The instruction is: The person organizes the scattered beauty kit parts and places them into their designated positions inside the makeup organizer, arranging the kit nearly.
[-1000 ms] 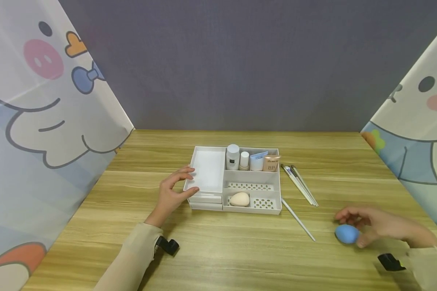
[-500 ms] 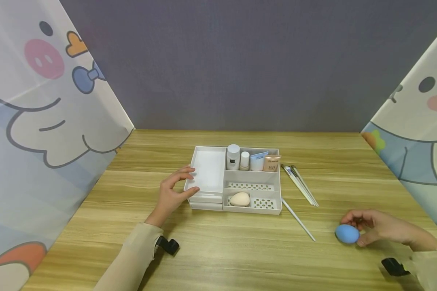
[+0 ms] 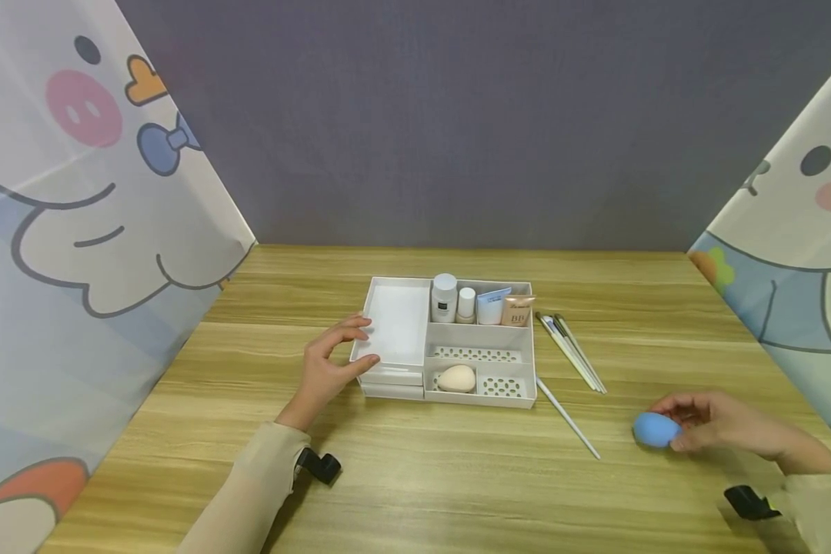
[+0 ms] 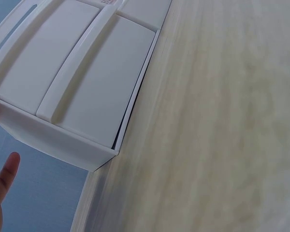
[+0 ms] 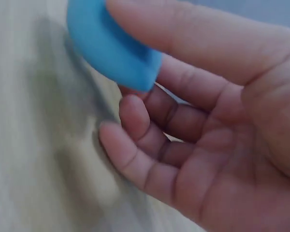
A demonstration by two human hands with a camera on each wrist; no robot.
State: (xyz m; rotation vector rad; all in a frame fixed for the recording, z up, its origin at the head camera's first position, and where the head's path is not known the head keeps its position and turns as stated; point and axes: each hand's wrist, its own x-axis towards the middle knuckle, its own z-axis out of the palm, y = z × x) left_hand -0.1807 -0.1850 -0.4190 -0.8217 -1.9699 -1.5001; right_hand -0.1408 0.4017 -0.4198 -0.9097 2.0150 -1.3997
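My right hand (image 3: 723, 423) pinches a blue makeup sponge (image 3: 655, 429) between thumb and fingers, at the right of the table. In the right wrist view the thumb presses on the blue sponge (image 5: 108, 48), its narrow end toward the palm. My left hand (image 3: 332, 365) rests at the left side of a white organizer (image 3: 395, 323), thumb and fingers spread along its edge. The left wrist view shows the drawer fronts (image 4: 104, 82) and a few fingertips (image 4: 9, 169) beside the box. A cream makeup sponge (image 3: 456, 379) lies in the organizer's front compartment.
The organizer's back compartment holds a white-capped bottle (image 3: 444, 298), a smaller bottle (image 3: 465, 305), a blue-white tube (image 3: 492, 307) and a BB cream tube (image 3: 516, 311). Several makeup brushes (image 3: 571, 352) lie right of it, with a single white stick (image 3: 568, 418) nearer the front.
My right hand has closed its thumb and fingers on the blue sponge and moved it slightly up and left in the head view. My left hand has stayed put.
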